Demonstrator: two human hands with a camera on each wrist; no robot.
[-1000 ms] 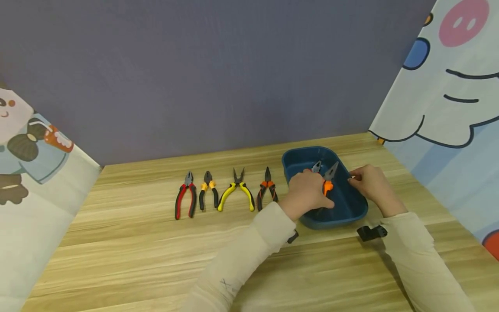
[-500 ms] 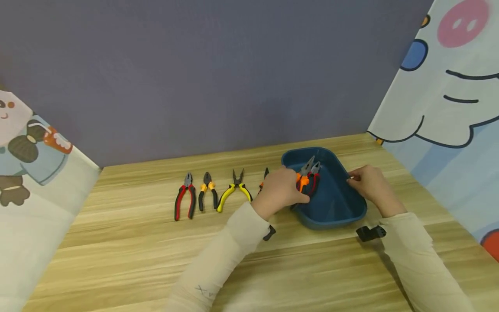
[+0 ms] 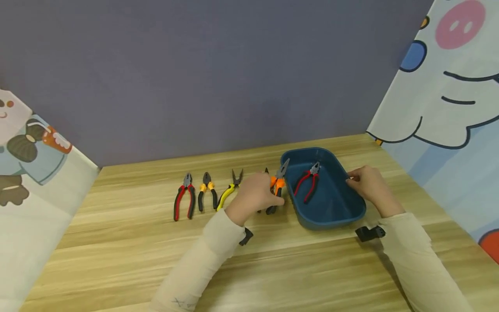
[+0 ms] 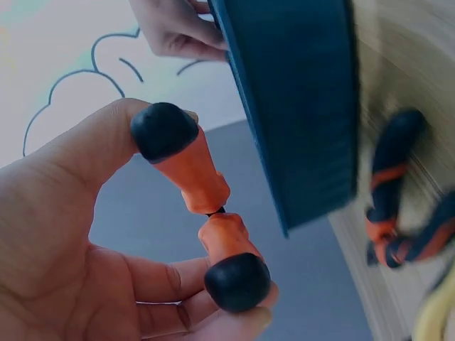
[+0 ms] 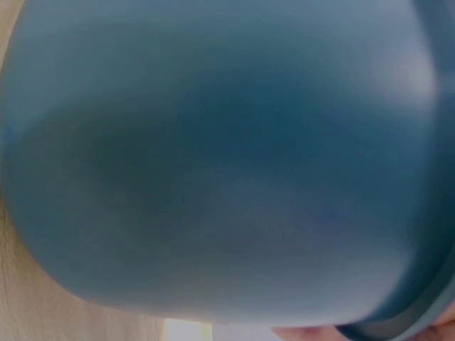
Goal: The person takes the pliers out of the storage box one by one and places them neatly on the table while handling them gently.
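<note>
My left hand [image 3: 253, 195] holds a pair of pliers [image 3: 278, 183] with orange and black handles, just left of a blue plastic tub [image 3: 335, 206]. In the left wrist view, the thumb is on one handle [image 4: 188, 167] and the fingers are on the other, jaws pointing away. My right hand [image 3: 370, 188] pinches the tub's right rim. Inside the tub lies one pair of red and black pliers [image 3: 313, 171]. Behind my left hand, another orange and black pair [image 4: 387, 185] on the table is mostly hidden in the head view.
To the left, a row on the wooden table [image 3: 128, 247] has red and black pliers [image 3: 188, 182], yellow-orange and black pliers [image 3: 207, 183] and yellow long-nose pliers [image 3: 236, 182], partly covered by my hand. A grey panel [image 3: 202, 86] stands behind.
My left hand has lifted the orange pliers out of the tub and carried them left past its rim. The red pliers inside are now fully visible. My right hand stays at the rim.
</note>
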